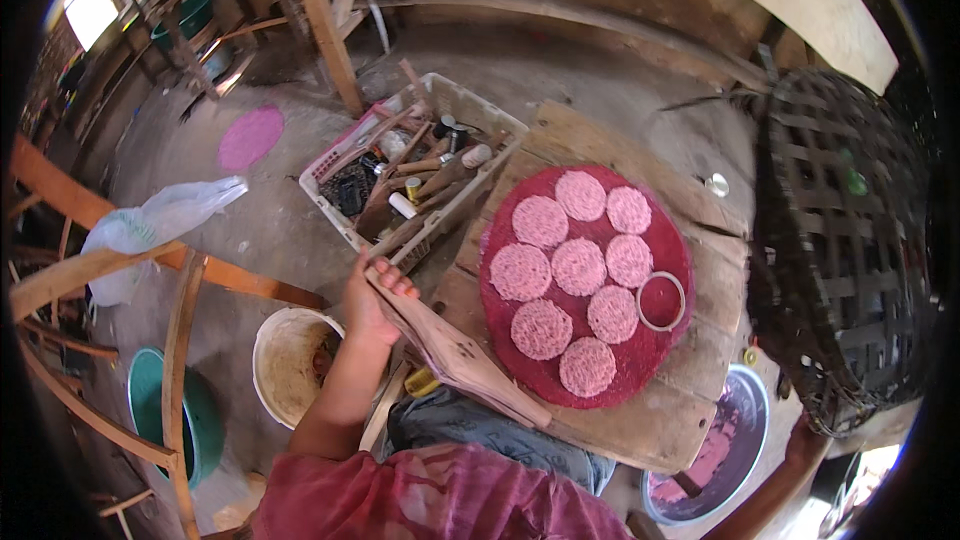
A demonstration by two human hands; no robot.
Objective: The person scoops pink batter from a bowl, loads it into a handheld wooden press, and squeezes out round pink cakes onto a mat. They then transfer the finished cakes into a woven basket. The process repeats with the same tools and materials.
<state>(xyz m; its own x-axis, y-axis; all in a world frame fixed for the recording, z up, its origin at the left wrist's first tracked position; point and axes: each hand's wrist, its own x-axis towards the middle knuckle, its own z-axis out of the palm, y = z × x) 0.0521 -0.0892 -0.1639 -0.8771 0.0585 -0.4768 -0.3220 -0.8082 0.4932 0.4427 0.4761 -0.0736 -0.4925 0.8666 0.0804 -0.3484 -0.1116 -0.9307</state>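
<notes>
My left hand is closed round the upper end of a flat wooden board, which slants across my lap beside a low wooden table. On that table lies a round dark-red mat carrying several flat, rough-textured pink rounds. A thin pale ring rests at the mat's right edge. My right hand is stretched out to the far right, by the lower edge of a dark woven basket. Its fingers are too unclear to show whether it holds anything.
Beyond the board stands a plastic crate of wood pieces and small containers. A white bucket and a green basin are at left, near wooden frames. Pink paste fills part of a grey basin at lower right.
</notes>
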